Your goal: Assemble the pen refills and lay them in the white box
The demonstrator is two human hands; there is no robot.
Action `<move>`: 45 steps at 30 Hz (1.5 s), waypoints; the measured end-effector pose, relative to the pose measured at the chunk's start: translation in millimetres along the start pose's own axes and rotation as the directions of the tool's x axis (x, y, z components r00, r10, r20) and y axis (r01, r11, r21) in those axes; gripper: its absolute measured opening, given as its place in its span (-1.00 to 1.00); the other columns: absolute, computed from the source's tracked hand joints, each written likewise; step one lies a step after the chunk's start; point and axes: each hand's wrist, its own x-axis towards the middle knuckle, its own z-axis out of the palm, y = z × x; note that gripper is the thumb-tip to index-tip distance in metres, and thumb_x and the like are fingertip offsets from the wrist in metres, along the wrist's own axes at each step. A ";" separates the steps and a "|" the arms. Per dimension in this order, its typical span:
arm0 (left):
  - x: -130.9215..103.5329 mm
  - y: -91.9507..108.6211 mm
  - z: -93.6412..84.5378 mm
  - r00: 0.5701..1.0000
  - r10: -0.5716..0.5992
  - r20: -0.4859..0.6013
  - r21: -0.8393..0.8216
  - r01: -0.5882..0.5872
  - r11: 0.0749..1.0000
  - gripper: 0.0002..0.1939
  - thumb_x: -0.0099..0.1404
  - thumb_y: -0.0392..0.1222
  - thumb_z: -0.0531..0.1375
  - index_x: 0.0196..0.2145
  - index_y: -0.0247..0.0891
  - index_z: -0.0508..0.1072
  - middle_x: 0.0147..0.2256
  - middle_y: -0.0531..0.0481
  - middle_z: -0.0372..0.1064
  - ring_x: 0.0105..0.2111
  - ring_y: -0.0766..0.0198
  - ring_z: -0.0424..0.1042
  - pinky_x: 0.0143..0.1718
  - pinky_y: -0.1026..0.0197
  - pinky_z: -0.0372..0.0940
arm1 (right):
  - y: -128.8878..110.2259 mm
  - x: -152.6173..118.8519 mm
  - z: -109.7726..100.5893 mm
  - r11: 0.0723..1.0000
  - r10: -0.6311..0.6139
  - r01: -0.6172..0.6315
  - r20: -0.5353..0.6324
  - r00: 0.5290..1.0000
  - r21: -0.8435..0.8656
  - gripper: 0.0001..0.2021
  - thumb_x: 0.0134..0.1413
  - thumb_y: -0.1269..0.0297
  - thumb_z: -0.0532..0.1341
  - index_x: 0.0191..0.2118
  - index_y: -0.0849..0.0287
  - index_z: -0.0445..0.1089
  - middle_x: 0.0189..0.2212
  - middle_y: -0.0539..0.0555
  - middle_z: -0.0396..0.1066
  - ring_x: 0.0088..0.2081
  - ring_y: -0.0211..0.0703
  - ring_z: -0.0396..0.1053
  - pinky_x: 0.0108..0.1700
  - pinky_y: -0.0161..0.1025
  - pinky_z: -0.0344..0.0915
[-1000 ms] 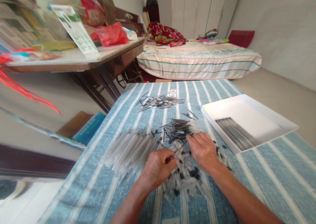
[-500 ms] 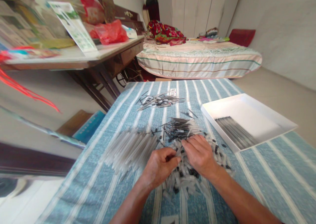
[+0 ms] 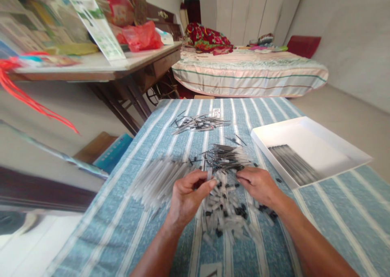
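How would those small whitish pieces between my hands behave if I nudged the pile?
The small whitish pieces look tube-shaped, so they'd probably roll. Loosely heaped, they'd likely spread apart. Their translucent look suggests light plastic.

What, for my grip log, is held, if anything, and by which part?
Left hand: a translucent piece, pinched by its lower end. Right hand: cannot be told.

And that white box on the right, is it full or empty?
Neither, only partly filled: a row of dark sticks lies along one side of the white box, and its white bottom shows beside them.
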 end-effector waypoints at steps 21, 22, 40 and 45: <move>-2.4 1.4 7.5 0.977 0.101 0.187 0.230 -0.144 0.963 -0.80 0.16 -0.19 0.18 -0.55 -0.35 0.41 -0.58 0.08 0.14 -0.54 0.39 0.13 -0.51 0.31 0.03 | -27.9 -1.4 -10.7 0.358 0.258 -0.121 0.026 0.966 0.926 -0.91 0.04 0.28 0.16 -0.35 0.17 0.31 -0.53 0.01 0.46 -0.51 -0.24 0.40 -0.41 -0.31 0.30; -2.8 1.3 8.4 0.974 0.106 0.200 0.238 -0.153 0.959 -0.80 0.16 -0.20 0.18 -0.55 -0.35 0.41 -0.58 0.08 0.13 -0.54 0.39 0.13 -0.51 0.31 0.03 | -30.3 -1.6 -10.2 0.275 0.252 -0.093 0.022 0.967 0.957 -0.90 0.04 0.27 0.18 -0.34 0.17 0.32 -0.53 0.02 0.46 -0.52 -0.23 0.41 -0.41 -0.30 0.31; -5.1 5.2 12.5 0.947 0.051 0.316 0.216 -0.124 0.968 -0.84 0.14 -0.26 0.17 -0.55 -0.35 0.44 -0.60 0.09 0.16 -0.55 0.41 0.15 -0.51 0.33 0.02 | -44.0 -1.2 7.9 0.026 0.300 -0.052 0.042 0.953 0.998 -0.93 -0.09 0.34 0.31 -0.40 0.18 0.47 -0.59 0.00 0.47 -0.60 -0.29 0.36 -0.52 -0.35 0.29; -5.3 7.0 11.3 0.930 -0.071 0.361 0.099 0.037 0.994 -0.85 0.09 -0.23 0.19 -0.51 -0.39 0.47 -0.59 0.07 0.20 -0.57 0.41 0.10 -0.55 0.33 -0.01 | -45.5 -1.2 10.0 0.004 0.292 -0.064 0.060 0.954 0.998 -0.92 -0.10 0.32 0.31 -0.40 0.19 0.46 -0.60 -0.01 0.46 -0.62 -0.30 0.35 -0.53 -0.36 0.28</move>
